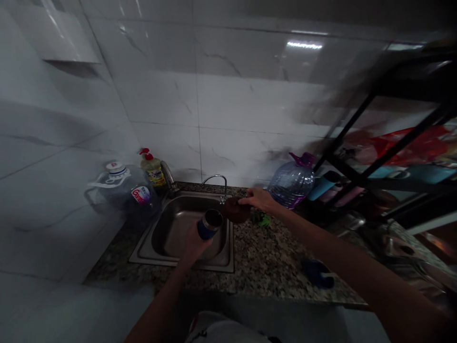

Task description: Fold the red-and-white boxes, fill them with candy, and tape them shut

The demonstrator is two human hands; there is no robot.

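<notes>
My left hand (193,244) is wrapped round a dark blue tumbler (206,230) with a metal rim, held tilted over the steel sink (171,259). The tumbler's mouth is uncovered and dark inside. To the right, the fingers of my right hand (260,198) pinch a rounded dark brown thing (237,210) at the sink's right edge, close to the thin curved spout (225,185). Its kind is hard to make out in the dim light. A dark blue lid-like piece (318,273) lies on the speckled counter (264,259), below my right forearm.
Left of the sink stand a large clear jug (124,193) and a yellow soap bottle (153,172) beside a faucet (168,177). A big purple-capped water bottle (291,181) and a bright green item (264,221) are behind my right arm. A black rack (352,128) rises at the right.
</notes>
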